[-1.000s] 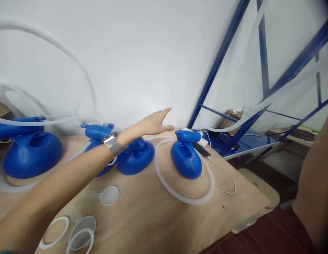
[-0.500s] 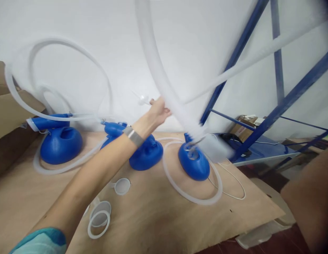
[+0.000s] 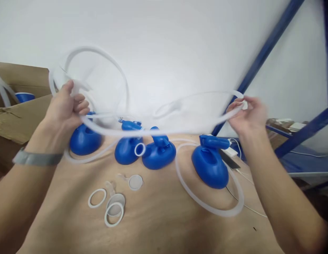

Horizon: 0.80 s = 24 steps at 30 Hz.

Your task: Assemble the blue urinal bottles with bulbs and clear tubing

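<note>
A translucent white plastic hose (image 3: 153, 132) stretches across the view between my hands. At the left, my left hand (image 3: 66, 106) is closed round one part of it. On the right, my right hand (image 3: 248, 114) pinches another part near a bend, with fingers curled. The hose sags slightly in front of several rounded blue plastic bottles standing by the wall: one at right (image 3: 210, 173), one in the middle (image 3: 160, 157), one beside it (image 3: 125, 151) and one at left (image 3: 86, 141). Motion blurs the hose's thinner loop near the wall.
White rings (image 3: 114, 214) and clear round caps with tabs (image 3: 135, 182) lie on the wooden table (image 3: 179, 225). Another hose (image 3: 190, 195) coils round the right bottle. An open cardboard box (image 3: 21, 116) stands left, a blue metal rack (image 3: 264, 42) right. White cables trail at the right.
My left hand has moved from the middle to the left. My right hand has come into view on the hose, which now spans level between both hands. The view has shifted.
</note>
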Available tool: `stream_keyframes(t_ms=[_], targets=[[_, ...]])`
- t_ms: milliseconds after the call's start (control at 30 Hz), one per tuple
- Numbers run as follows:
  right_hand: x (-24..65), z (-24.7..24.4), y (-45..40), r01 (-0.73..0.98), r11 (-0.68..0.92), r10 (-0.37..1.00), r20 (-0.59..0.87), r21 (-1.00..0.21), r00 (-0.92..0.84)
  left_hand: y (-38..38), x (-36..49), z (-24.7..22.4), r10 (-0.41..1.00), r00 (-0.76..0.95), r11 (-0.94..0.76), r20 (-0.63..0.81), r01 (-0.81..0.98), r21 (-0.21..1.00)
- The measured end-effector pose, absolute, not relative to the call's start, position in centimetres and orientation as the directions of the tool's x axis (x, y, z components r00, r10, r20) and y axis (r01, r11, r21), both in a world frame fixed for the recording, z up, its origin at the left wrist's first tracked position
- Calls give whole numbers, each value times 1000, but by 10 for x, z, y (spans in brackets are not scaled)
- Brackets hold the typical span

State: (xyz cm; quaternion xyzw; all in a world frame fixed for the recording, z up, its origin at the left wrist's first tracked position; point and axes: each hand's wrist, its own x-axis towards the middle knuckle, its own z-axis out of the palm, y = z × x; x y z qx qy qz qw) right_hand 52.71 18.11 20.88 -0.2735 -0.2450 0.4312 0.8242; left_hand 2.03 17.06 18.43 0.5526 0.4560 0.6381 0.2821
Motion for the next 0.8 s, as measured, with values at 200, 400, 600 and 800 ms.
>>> stream_keyframes(t_ms=[200, 400, 600, 800], targets=[[489, 140, 216, -238, 542, 834, 483, -806, 266, 111, 3, 121, 923, -162, -213, 350, 543, 812], [446, 92, 248, 367, 364, 922, 387, -856, -11, 113, 28, 77, 959, 163, -267, 231, 791, 551], [419, 46, 268, 489, 379, 926, 326, -786, -192, 135, 65, 59, 873, 405, -483, 270, 791, 375], [410, 2, 260, 426, 358, 918, 231, -831, -322, 146, 88, 37, 826, 523, -562, 210, 792, 239]])
